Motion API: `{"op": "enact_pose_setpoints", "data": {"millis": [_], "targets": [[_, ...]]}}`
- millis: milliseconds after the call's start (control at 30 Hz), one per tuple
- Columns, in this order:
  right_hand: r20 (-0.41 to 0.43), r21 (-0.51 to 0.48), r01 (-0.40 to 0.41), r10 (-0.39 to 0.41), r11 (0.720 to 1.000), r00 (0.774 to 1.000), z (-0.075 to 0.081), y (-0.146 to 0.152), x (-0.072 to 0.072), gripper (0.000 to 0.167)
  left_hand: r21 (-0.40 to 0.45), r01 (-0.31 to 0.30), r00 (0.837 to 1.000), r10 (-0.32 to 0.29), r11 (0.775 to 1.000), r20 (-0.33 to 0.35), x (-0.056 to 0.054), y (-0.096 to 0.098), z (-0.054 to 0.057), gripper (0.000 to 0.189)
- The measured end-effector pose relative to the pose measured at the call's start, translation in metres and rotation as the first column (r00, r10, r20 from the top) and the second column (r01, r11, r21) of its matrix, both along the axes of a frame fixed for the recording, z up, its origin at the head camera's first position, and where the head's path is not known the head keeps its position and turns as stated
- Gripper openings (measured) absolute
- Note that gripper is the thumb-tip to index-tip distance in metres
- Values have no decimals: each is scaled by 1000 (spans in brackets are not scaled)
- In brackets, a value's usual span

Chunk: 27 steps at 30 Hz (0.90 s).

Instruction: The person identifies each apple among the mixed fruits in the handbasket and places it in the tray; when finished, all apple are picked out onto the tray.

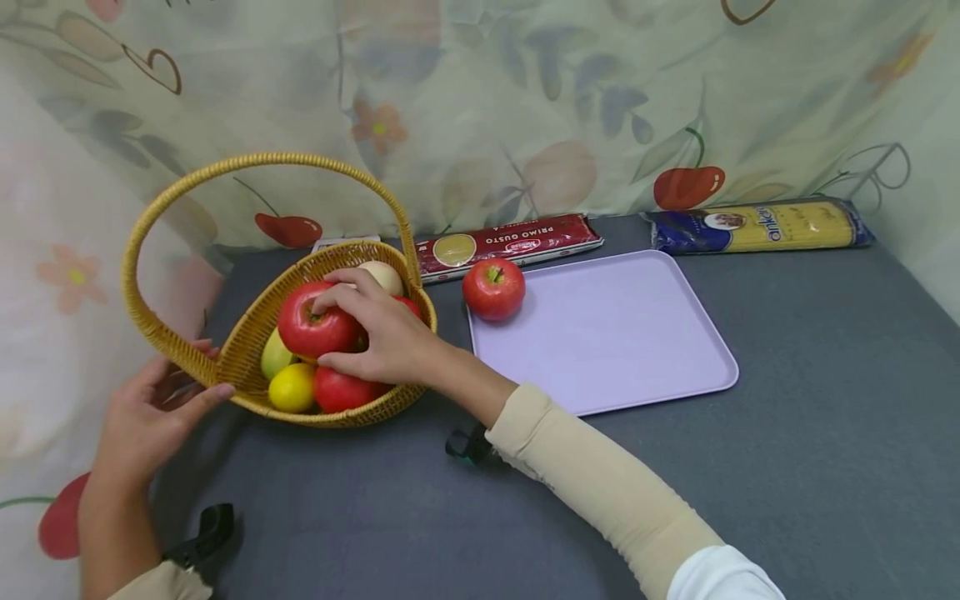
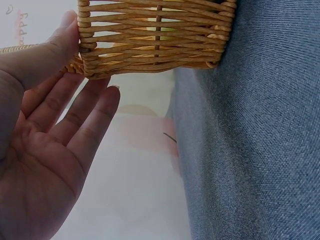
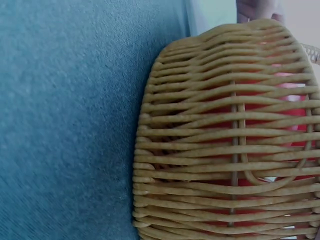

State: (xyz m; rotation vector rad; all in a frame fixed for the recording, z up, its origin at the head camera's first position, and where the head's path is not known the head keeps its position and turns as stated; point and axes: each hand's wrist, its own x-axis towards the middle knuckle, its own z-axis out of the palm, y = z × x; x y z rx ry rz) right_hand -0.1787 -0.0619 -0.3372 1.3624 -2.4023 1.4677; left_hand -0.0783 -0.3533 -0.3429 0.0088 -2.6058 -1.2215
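Note:
A wicker basket (image 1: pixel 386 408) with a tall arched handle holds fruit on the table's left side. My left hand (image 1: pixel 150 417) holds its rim by the foot of the handle; in the left wrist view the left hand (image 2: pixel 55 135) has its thumb on one side and fingers beneath. Inside the basket, my right hand (image 1: pixel 382 329) grips a red apple (image 1: pixel 311 333) from above, its fingers over the top. Below that lie another red apple (image 1: pixel 341 390), a yellow lemon (image 1: pixel 292 389) and a pale green fruit (image 1: pixel 276 357). Wickerwork (image 3: pixel 225 140) fills much of the right wrist view.
A lilac tray (image 1: pixel 615 342) lies right of the basket, a red apple (image 1: pixel 493 289) in its back left corner. Behind are a red pasta packet (image 1: pixel 517 243) and a blue and yellow pasta packet (image 1: pixel 765 227). A patterned curtain (image 1: pixel 480 125) hangs along the table's back.

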Motion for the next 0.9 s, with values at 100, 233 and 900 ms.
{"op": "enact_pose_setpoints", "data": {"millis": [100,233,900], "targets": [[-7,-22,9,-9,1000,1000,-1,1,2,46,-9,-4,1000,4,1000,11,0,0,0,57],[-39,-70,15,-18,997,999,-3,3,3,45,-13,-8,1000,9,1000,21,-1,-1,0,58],[-11,-223,-18,16,975,1000,-5,19,24,45,-26,-9,1000,9,1000,4,-1,-1,-1,58]]}}
